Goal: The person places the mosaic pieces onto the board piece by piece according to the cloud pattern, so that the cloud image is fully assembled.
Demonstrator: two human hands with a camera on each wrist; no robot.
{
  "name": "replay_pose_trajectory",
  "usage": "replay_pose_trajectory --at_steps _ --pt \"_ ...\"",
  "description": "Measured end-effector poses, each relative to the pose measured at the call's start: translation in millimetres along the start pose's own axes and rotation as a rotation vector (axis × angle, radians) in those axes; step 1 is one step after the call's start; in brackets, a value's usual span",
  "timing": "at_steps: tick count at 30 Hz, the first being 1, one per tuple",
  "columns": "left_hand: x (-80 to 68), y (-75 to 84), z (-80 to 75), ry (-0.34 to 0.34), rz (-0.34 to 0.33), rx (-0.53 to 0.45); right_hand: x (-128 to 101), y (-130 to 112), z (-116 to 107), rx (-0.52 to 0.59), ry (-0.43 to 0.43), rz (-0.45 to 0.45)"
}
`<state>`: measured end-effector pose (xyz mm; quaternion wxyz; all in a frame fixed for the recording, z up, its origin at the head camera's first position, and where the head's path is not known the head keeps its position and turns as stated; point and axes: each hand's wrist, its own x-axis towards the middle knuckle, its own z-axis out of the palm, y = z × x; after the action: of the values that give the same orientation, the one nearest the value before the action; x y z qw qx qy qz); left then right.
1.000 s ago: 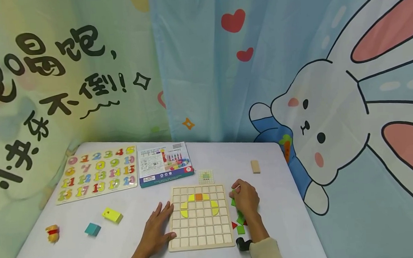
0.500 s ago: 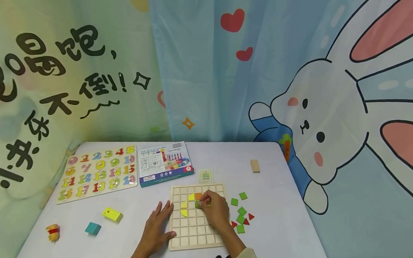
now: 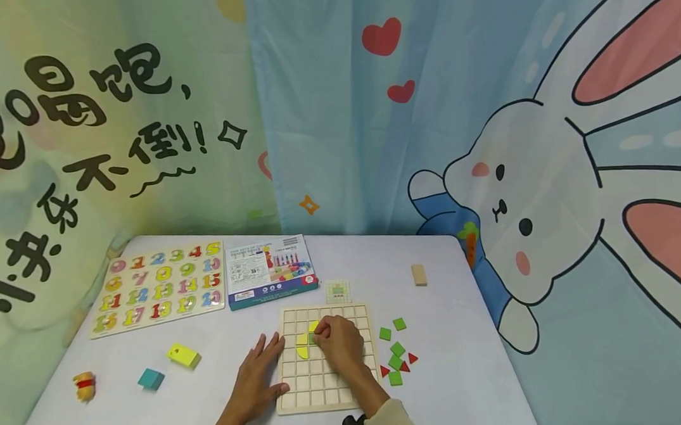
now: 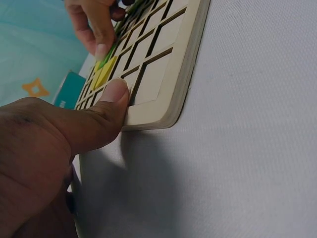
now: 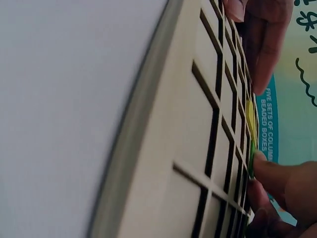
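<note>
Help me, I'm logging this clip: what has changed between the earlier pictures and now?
The right hand moved left from the loose green tiles onto the grid board, where it now pinches a green square. The left hand stayed at the board's left edge.

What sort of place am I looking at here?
Probably a children's play corner, or a spot dressed up as one: a light-blue cloth backdrop printed with a big white cartoon rabbit, a flat board of colourful numbers, and a square pale wooden grid board.
</note>
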<state>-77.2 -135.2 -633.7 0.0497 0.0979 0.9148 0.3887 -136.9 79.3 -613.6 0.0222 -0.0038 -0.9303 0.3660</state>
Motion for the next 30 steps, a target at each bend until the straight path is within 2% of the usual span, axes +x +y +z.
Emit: replay_pose_trajectory --at_steps 4,9,11,14,19,24,30 --pt "-0.6 1.3 -1.7 -0.002 -0.002 0.003 -2 6 -9 0.036 -0.053 -0.034" --pt "-0.5 2.5 -4.0 -0.009 -0.009 0.009 -2 24 -30 0.1 -0.003 -0.061" --pt "-0.4 2.8 -4.7 -0.012 -0.011 0.011 -1 35 -43 0.085 0.036 -0.032" --pt "-0.4 2.2 -5.0 -0.013 -0.01 0.019 0 51 -64 0.04 0.058 0.061" --pt "-1.1 0.7 -5.3 -0.011 -0.006 0.023 1 77 -92 -0.07 0.038 0.136" --pt "-1.5 0.9 -4.7 -0.015 -0.011 0.011 -1 89 -99 -0.155 0.012 0.153" --pt "-1.5 2.3 -2.6 -0.025 -0.023 -0.003 0 88 -99 -0.136 0.038 0.155"
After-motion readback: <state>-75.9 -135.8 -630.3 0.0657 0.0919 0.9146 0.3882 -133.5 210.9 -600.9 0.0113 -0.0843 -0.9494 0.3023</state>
